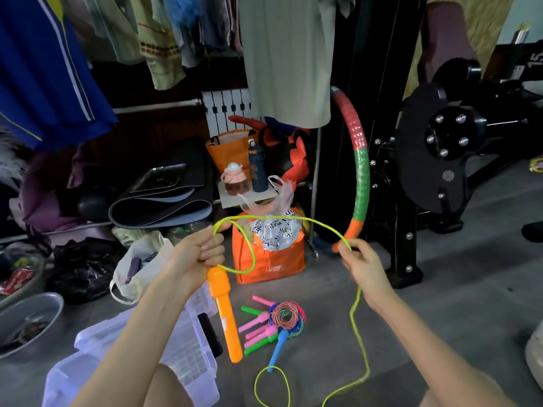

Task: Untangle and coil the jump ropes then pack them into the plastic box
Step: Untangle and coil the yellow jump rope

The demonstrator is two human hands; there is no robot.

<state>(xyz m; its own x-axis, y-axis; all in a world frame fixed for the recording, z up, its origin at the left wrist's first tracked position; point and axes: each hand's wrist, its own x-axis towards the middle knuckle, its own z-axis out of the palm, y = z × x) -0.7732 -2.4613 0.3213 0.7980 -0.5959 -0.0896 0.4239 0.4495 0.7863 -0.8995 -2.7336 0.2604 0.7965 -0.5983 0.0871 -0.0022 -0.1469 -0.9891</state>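
Head — one rope (293, 217), two hands (199, 251) (364, 265)

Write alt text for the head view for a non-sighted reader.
A person's left hand grips a loop of yellow-green jump rope, its orange handle hanging below, while the right hand pinches the rope further along. On the floor lie a bundle of coiled ropes and an open clear plastic box.
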